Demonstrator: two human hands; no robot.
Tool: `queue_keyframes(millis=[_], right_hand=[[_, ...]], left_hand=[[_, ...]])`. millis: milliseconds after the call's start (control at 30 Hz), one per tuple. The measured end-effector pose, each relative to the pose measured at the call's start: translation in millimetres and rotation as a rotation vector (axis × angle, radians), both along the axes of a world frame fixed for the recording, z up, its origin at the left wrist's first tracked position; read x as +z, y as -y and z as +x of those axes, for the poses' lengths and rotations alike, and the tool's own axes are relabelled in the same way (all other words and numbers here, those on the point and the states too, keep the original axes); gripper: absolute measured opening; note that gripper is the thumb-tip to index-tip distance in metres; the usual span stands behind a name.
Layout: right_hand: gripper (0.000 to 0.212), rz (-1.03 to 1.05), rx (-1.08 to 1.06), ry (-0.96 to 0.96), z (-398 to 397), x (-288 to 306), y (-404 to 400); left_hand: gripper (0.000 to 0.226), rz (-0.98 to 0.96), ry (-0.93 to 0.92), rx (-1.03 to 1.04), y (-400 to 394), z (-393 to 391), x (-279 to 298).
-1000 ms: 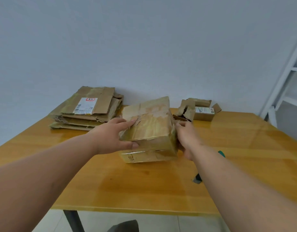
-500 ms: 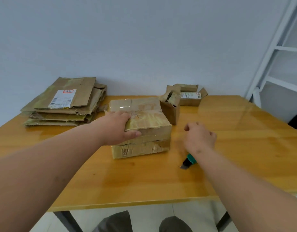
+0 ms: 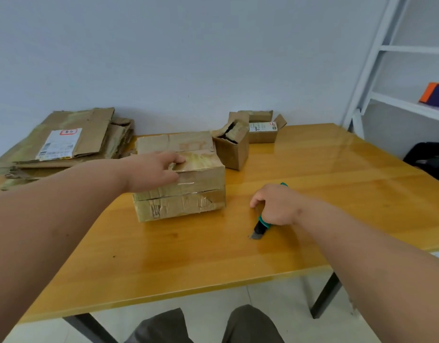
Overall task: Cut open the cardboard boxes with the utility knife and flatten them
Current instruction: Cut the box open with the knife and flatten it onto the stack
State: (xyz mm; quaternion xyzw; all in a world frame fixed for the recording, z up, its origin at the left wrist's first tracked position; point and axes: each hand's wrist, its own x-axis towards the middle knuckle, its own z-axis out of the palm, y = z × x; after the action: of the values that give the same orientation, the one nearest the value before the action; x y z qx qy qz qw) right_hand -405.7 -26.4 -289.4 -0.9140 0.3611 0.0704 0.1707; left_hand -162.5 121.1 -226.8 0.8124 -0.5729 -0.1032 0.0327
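Left hand point(image 3: 155, 170): reached forward, palm down on the box point(image 3: 180, 175), fingers laid over its top edge.
Right hand point(image 3: 275, 204): grip curled round the knife point(image 3: 260, 225) on the worktop point(image 3: 337, 194), blade end poking out toward the person.
Box: just left of that grip, apart from it.

a taped, dented cardboard box point(image 3: 181, 179) sits closed mid-table. two small opened boxes point(image 3: 232, 147) point(image 3: 261, 129) stand near the far edge. flattened cardboard point(image 3: 62, 139) is stacked at the far left corner. a teal utility knife point(image 3: 260, 225) lies toward the near right, blade out.
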Motion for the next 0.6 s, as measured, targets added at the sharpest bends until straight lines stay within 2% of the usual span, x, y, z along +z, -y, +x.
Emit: queue_keyframes(millis=[67,133,200,300,433,600], right_hand=[[0.046,0.004,0.017,0.003,-3,0,0],[0.04,0.013,0.01,0.019,-4,-2,0],[0.034,-0.043,0.006,0.009,-2,-5,2],[0.028,-0.143,0.002,0.065,3,-12,1],[0.03,-0.1,-0.042,0.276,4,-17,-5],[0.025,-0.084,-0.038,0.392,-5,-13,-10]], left_hand=[[0.059,-0.009,0.051,0.002,0,-5,-5],[0.08,-0.026,0.093,0.013,-1,-7,-10],[0.089,-0.045,0.142,0.006,-3,-6,-13],[0.086,-0.006,0.17,-0.035,-3,-2,-16],[0.082,0.09,0.183,-0.045,-1,0,-18],[0.082,0.091,0.177,-0.039,-1,0,-19]])
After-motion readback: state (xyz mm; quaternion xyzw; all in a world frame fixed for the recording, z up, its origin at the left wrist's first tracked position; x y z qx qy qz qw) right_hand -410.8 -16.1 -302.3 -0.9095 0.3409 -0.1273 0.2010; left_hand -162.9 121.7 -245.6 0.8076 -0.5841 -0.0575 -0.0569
